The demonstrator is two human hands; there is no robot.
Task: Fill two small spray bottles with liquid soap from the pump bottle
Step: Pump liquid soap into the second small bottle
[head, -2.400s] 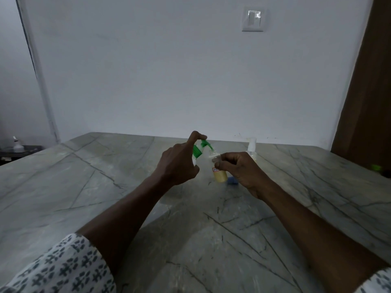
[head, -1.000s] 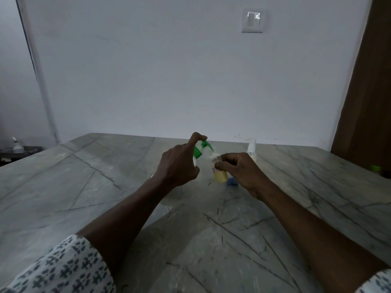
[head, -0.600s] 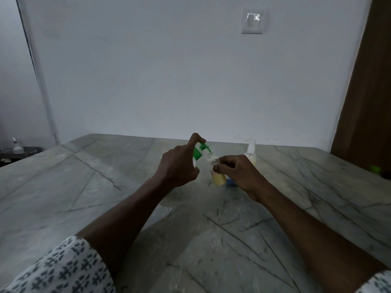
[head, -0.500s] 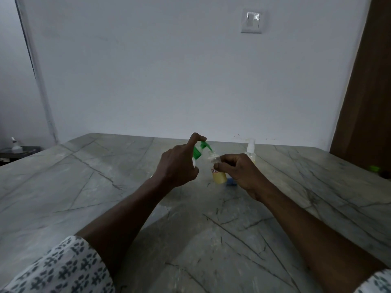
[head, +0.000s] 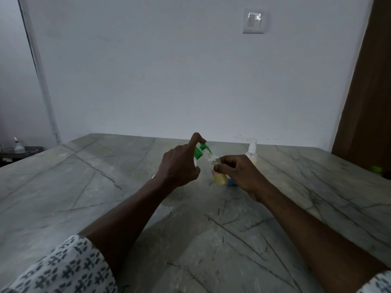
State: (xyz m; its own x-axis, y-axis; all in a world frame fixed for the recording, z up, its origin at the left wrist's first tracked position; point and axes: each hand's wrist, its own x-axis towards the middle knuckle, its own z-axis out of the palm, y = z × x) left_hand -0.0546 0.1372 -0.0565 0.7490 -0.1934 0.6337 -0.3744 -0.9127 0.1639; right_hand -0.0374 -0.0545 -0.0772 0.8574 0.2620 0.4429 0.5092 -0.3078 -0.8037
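Barely any change from half a second back: both hands sit at the same spot at centre frame, index finger still on top of the pump. Left hand (head: 179,166) is wrapped round the pump bottle (head: 197,154), which is tipped to the right so the green spout sits right over the open neck of the small bottle (head: 218,175). I read the tilt as keeping the drop short, so nothing drips on the table (head: 105,187). Right hand (head: 241,174) pinches the small bottle near its shoulder, thumb and fingers closed on it, holding it upright just right of centre. Can't tell if its base touches the table. Yellow soap fills only its lower part, so more strokes look needed. Second spray bottle (head: 251,154) stands behind the right hand with its white sprayer on and yellowish content, likely done. Blue bit (head: 231,182) lies on the table under the right hand, maybe the cap; too small to tell.
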